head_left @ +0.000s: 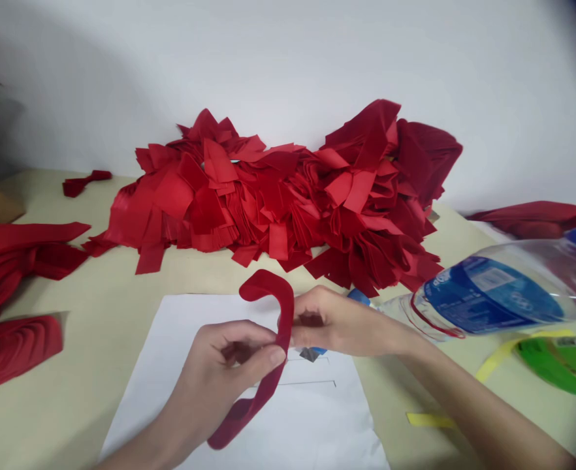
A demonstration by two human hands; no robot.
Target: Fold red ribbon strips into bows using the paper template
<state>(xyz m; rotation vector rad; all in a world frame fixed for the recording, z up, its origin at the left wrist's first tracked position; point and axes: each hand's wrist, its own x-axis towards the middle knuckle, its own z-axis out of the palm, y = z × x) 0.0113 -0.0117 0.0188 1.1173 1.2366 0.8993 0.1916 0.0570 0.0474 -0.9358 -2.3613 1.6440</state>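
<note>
A curved dark red strip of felt-like cloth [288, 307] is held upright above a white sheet of paper [145, 378]. My left hand [219, 372] pinches it at mid-length between thumb and fingers. From the other side, the fingertips of my right hand [337, 320] close on its edge, partly hidden behind it. The strip's top end bends left, and its lower end folds over near the left wrist. Printed black lines show on the paper. A small blue and dark item [312, 353], too covered to name, lies below my right hand.
Against the wall, a large heap of red cloth strips [278, 202] spreads across the table. More red bundles [14, 352] lie at the left. On the right are a clear plastic bottle with a blue label [494, 294], a green roll [557, 365] and yellow strips [430, 420].
</note>
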